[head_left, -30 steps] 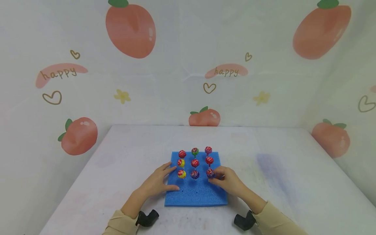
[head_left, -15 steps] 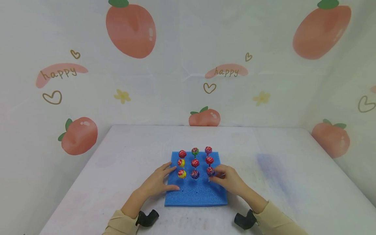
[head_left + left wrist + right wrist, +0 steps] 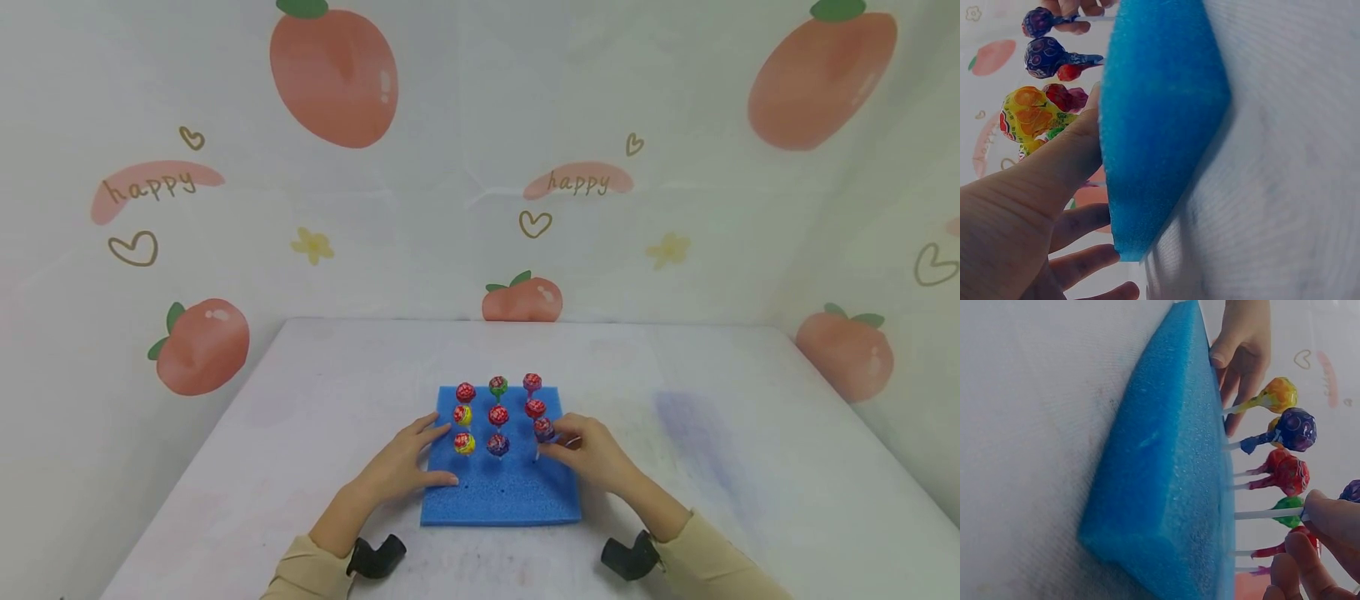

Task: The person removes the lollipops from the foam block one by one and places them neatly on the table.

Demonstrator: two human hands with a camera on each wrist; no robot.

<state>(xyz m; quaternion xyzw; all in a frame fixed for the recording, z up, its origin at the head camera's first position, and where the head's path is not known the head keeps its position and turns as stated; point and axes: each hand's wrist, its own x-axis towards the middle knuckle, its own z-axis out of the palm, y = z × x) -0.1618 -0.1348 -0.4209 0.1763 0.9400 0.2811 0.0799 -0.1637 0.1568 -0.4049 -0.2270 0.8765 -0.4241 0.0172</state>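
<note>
My right hand (image 3: 597, 454) pinches a purple lollipop (image 3: 543, 430), stick tip at the foam block (image 3: 525, 505); my left hand (image 3: 403, 463), fingers spread, rests at its left edge. I judge this extraction; next calls for a straight lift.

The right hand (image 3: 594, 452) has raised its purple lollipop (image 3: 543, 430) slightly, baring more white stick (image 3: 1266, 514).

Head pic evenly lit, wrist pics dimmer & softer.
</note>
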